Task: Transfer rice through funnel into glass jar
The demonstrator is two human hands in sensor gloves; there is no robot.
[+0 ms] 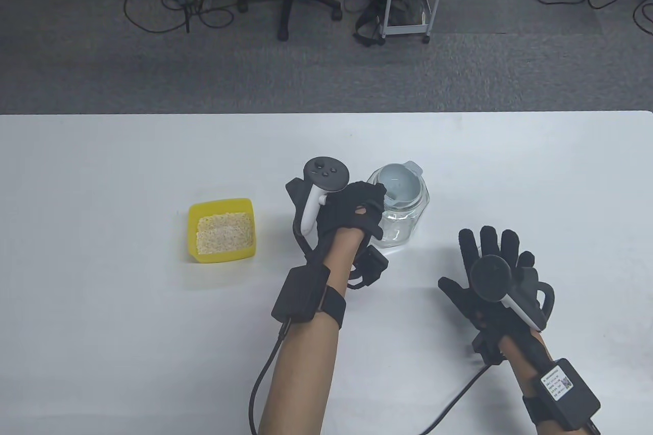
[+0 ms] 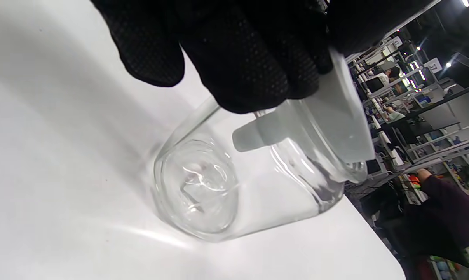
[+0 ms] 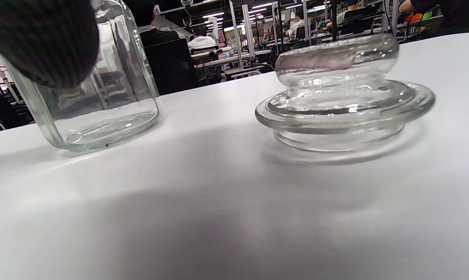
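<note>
A clear glass jar (image 1: 403, 223) stands upright mid-table, with a pale grey funnel (image 1: 400, 185) seated in its mouth. My left hand (image 1: 359, 208) grips the funnel's rim at the jar's left side. The left wrist view shows my fingers (image 2: 250, 58) on the funnel (image 2: 335, 116), whose spout hangs inside the empty jar (image 2: 218, 194). A yellow tub of rice (image 1: 222, 231) sits to the left, apart from my hand. My right hand (image 1: 490, 261) lies open with fingers spread, right of the jar, holding nothing.
A glass jar lid (image 3: 343, 101) rests on the table to the right of the jar (image 3: 102, 105) in the right wrist view; in the table view my right hand hides it. The table's far edge (image 1: 326, 113) gives onto floor with a chair and cart.
</note>
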